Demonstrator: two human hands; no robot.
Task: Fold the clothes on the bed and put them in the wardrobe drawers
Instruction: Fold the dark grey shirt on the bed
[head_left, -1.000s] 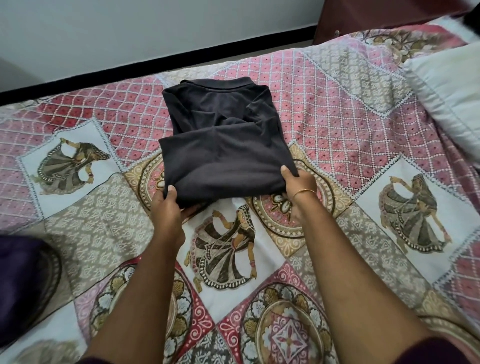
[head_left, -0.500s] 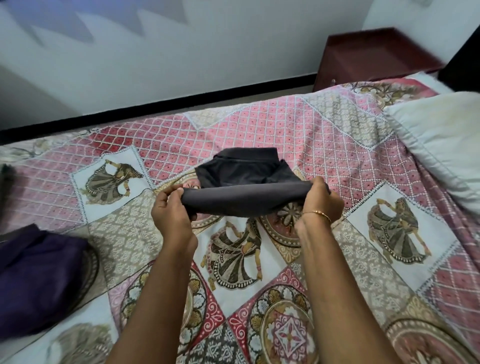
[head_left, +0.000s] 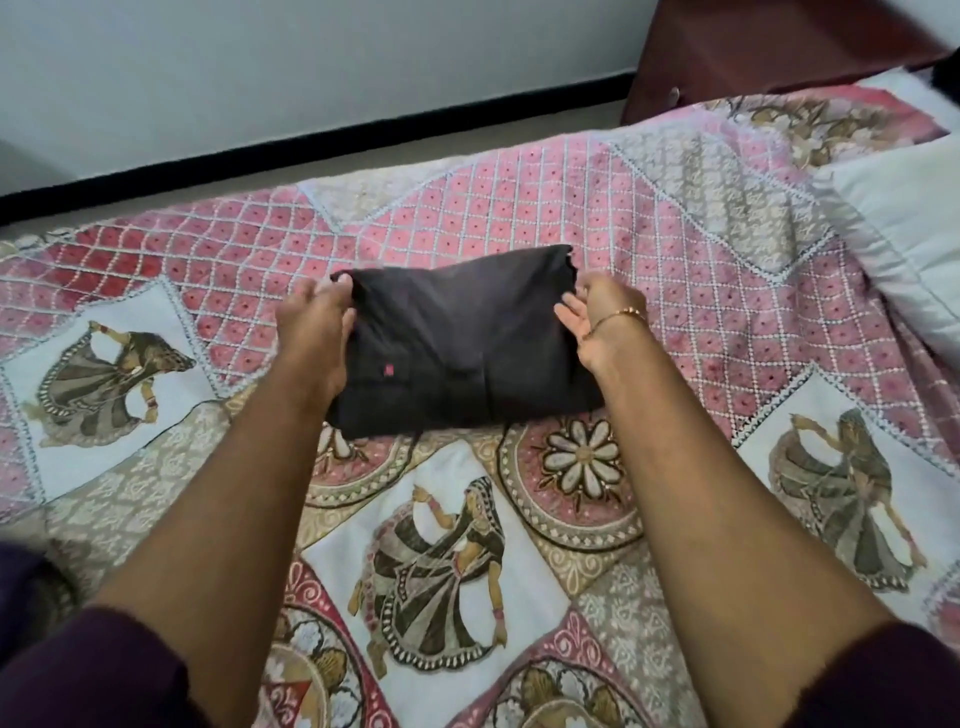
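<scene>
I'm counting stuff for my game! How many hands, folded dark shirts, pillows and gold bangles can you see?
Hands: 2, left hand and right hand
Folded dark shirt: 1
White pillow: 1
Gold bangle: 1
Total: 5

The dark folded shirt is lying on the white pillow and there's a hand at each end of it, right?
Not on the pillow. The head view shows the dark folded shirt lying on the patterned bedspread, with the left hand and right hand at its ends.

The folded shirt (head_left: 462, 343) lies on the bed (head_left: 519, 208), a pillow (head_left: 898, 234) well right.
</scene>
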